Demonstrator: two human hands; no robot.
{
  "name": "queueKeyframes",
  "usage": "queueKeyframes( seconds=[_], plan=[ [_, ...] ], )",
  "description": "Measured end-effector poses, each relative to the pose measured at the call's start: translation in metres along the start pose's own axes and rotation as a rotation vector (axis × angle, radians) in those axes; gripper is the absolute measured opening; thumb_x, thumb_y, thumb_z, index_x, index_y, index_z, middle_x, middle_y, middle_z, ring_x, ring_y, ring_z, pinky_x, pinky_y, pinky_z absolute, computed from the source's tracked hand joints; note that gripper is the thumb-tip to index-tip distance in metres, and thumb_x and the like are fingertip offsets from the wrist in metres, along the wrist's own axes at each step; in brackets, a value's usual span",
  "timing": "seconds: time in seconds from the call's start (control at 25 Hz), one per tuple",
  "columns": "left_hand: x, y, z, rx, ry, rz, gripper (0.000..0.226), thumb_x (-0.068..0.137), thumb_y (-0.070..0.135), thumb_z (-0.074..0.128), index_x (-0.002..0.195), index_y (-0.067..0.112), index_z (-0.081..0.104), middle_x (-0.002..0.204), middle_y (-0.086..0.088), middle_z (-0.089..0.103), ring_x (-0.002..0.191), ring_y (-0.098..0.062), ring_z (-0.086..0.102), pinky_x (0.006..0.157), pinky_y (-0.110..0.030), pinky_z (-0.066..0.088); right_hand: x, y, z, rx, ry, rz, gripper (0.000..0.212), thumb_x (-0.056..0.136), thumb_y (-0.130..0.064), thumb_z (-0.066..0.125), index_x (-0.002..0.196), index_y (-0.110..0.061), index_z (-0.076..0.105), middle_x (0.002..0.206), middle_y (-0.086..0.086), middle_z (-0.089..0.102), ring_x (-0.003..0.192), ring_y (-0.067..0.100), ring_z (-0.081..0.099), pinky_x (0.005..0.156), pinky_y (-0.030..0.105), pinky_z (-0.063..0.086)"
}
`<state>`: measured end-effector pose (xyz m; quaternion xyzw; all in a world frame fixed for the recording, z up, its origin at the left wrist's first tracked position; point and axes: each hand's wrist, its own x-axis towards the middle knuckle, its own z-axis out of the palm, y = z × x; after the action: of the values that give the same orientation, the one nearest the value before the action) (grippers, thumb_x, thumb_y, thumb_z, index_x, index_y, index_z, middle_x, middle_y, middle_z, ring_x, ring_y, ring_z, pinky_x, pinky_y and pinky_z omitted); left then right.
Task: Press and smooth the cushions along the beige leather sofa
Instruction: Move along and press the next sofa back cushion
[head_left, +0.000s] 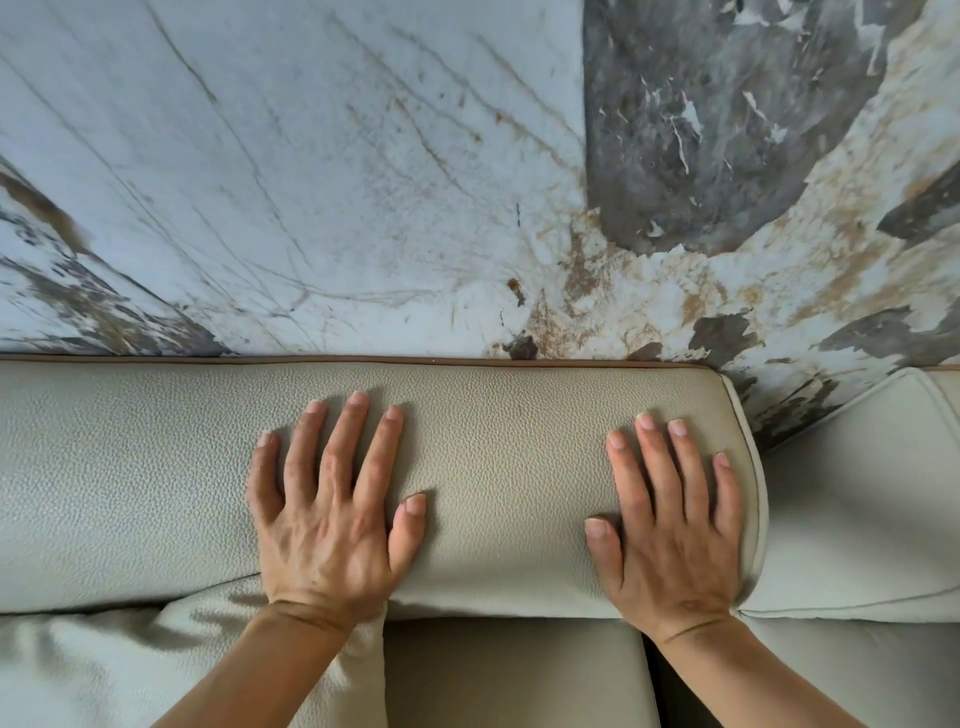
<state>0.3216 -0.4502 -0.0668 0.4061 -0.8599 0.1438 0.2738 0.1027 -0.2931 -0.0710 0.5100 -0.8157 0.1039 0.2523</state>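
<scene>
Both hands (left (324, 512), right (670, 525)) flat atop back cushion (498, 467), wall (311, 182) behind.

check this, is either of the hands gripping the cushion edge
No, the left hand and right hand both lie flat, fingers spread, on the back cushion.

White marble-look wall (291, 171) with brown veins, dark grey patch (701, 130), soft daylight

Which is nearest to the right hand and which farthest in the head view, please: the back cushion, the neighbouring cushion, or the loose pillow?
1. Back cushion: directly under the right hand, touching it.
2. Neighbouring cushion: just right of the hand, across the seam.
3. Loose pillow: far left, beyond the left hand.
</scene>
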Motion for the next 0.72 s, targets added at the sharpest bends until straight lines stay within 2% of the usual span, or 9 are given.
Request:
queueKeyframes(
  seconds=[0.12, 0.28, 0.36, 0.44, 0.52, 0.56, 0.64, 0.72],
  plan=[
    [-0.001, -0.002, 0.001, -0.008, -0.019, -0.012, 0.064, 0.095, 0.055, 0.029, 0.149, 0.023, 0.039, 0.149, -0.008, 0.046, 0.139, -0.034, 0.038, 0.114, -0.058, 0.024, 0.000, 0.000, -0.001, 0.027, -0.024, 0.012, 0.064, 0.097, -0.050, 0.016, 0.153, -0.019, 0.020, 0.156, 0.011, 0.034, 0.144, 0.032, 0.027, 0.112, 0.059, 0.023],
    [0.004, 0.006, -0.015, 0.001, -0.112, -0.017, 0.062, 0.096, 0.054, 0.030, 0.145, 0.018, 0.044, 0.147, -0.011, 0.049, 0.136, -0.036, 0.041, 0.113, -0.059, 0.027, 0.002, 0.001, -0.016, 0.075, -0.165, 0.008, 0.065, 0.096, -0.052, 0.023, 0.153, -0.023, 0.016, 0.159, 0.006, 0.028, 0.147, 0.030, 0.023, 0.116, 0.056, 0.016],
    [0.008, 0.009, -0.033, -0.015, -0.281, -0.036, 0.066, 0.095, 0.056, 0.025, 0.148, 0.018, 0.039, 0.153, -0.011, 0.042, 0.142, -0.035, 0.032, 0.117, -0.059, 0.020, 0.002, 0.002, -0.030, 0.090, -0.268, 0.002, 0.067, 0.094, -0.055, 0.020, 0.153, -0.025, 0.010, 0.162, 0.003, 0.020, 0.149, 0.027, 0.015, 0.119, 0.053, 0.010],
    [0.003, 0.013, -0.050, -0.016, -0.418, -0.075, 0.074, 0.092, 0.060, 0.012, 0.153, 0.022, 0.026, 0.162, -0.007, 0.026, 0.150, -0.029, 0.015, 0.122, -0.054, 0.006, 0.003, 0.005, -0.042, 0.108, -0.354, -0.004, 0.069, 0.091, -0.059, 0.009, 0.153, -0.029, -0.001, 0.165, -0.001, 0.007, 0.151, 0.022, 0.003, 0.121, 0.049, -0.001],
    [-0.015, 0.019, -0.074, -0.005, -0.453, -0.085, 0.076, 0.090, 0.060, 0.003, 0.155, 0.024, 0.017, 0.165, -0.004, 0.015, 0.152, -0.024, 0.004, 0.123, -0.050, -0.002, -0.003, 0.006, -0.065, 0.139, -0.387, -0.015, 0.071, 0.090, -0.060, 0.001, 0.153, -0.031, -0.004, 0.165, -0.004, -0.001, 0.151, 0.019, -0.002, 0.119, 0.045, -0.010],
    [-0.027, 0.022, -0.089, -0.016, -0.443, -0.079, 0.074, 0.091, 0.059, 0.006, 0.155, 0.023, 0.019, 0.164, -0.004, 0.016, 0.152, -0.024, 0.005, 0.123, -0.051, 0.000, -0.010, 0.006, -0.080, 0.158, -0.380, -0.018, 0.070, 0.090, -0.060, 0.002, 0.154, -0.031, -0.002, 0.165, -0.004, -0.001, 0.151, 0.019, -0.001, 0.118, 0.044, -0.012],
    [-0.048, 0.025, -0.123, -0.051, -0.399, -0.068, 0.069, 0.093, 0.055, 0.018, 0.153, 0.020, 0.028, 0.161, -0.008, 0.026, 0.150, -0.028, 0.016, 0.122, -0.054, 0.009, -0.024, 0.003, -0.112, 0.198, -0.352, -0.027, 0.069, 0.092, -0.059, 0.007, 0.154, -0.030, 0.005, 0.165, -0.002, 0.004, 0.151, 0.021, 0.006, 0.119, 0.046, -0.008],
    [-0.059, 0.025, -0.154, -0.041, -0.368, -0.046, 0.066, 0.094, 0.051, 0.025, 0.151, 0.019, 0.032, 0.159, -0.010, 0.032, 0.148, -0.029, 0.022, 0.120, -0.054, 0.011, -0.034, 0.002, -0.143, 0.204, -0.329, -0.027, 0.068, 0.093, -0.058, 0.013, 0.154, -0.028, 0.013, 0.164, 0.000, 0.011, 0.150, 0.023, 0.014, 0.119, 0.051, 0.002]
  ],
)
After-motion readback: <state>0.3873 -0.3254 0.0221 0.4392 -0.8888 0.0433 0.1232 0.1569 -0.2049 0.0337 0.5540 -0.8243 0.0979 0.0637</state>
